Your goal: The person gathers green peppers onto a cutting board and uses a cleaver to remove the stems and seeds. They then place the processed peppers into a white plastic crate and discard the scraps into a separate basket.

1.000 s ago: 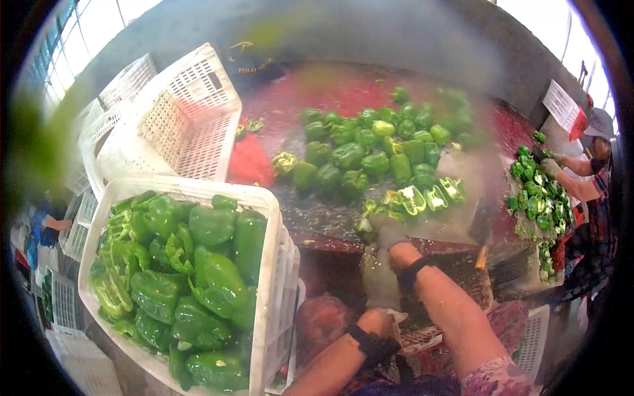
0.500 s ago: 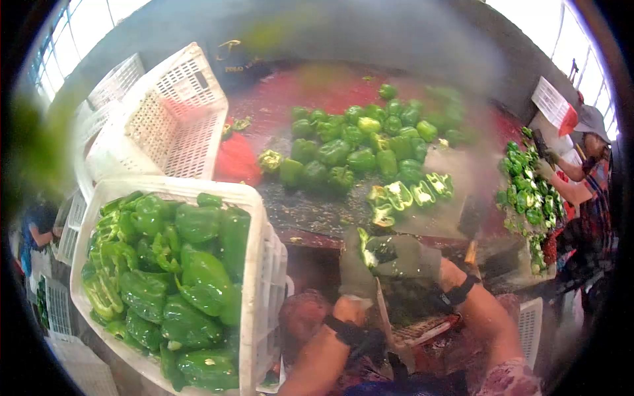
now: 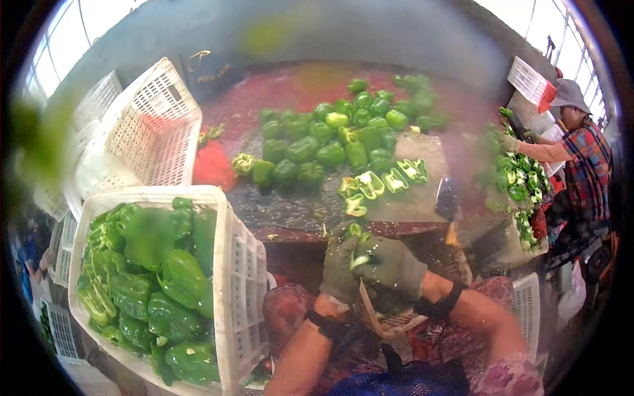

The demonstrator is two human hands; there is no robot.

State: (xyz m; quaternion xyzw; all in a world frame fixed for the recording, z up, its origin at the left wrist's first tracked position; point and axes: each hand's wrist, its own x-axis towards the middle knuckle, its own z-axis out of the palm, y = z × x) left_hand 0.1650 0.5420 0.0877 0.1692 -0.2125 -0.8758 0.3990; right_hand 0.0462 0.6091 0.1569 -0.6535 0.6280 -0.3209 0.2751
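My left hand [image 3: 339,263], in a dark grey-green glove, is closed around a cut green bell pepper [image 3: 355,231]. Against it presses my right hand [image 3: 397,265], gloved alike, with its fingers closed on the same pepper. Only a green edge and a pale strip of the pepper show between the gloves; the rest is hidden. Below the hands is a basket [image 3: 372,310] with a pale rim, held between the knees. Several halved peppers [image 3: 370,185] lie cut side up on the table ahead. To their right rests a cleaver [image 3: 447,199] with a wooden handle.
Whole green peppers [image 3: 304,150] are heaped on the red table [image 3: 264,86]. A white crate [image 3: 221,198] full of peppers stands at my left, with a tilted white crate [image 3: 178,142] behind it. On the right, a co-worker [image 3: 588,158] in a hat handles peppers.
My view has turned slightly, shifting the table leftward in the frame. My hands have closed tighter over the pepper, whose pale inside showed more before. The co-worker's hands have moved.
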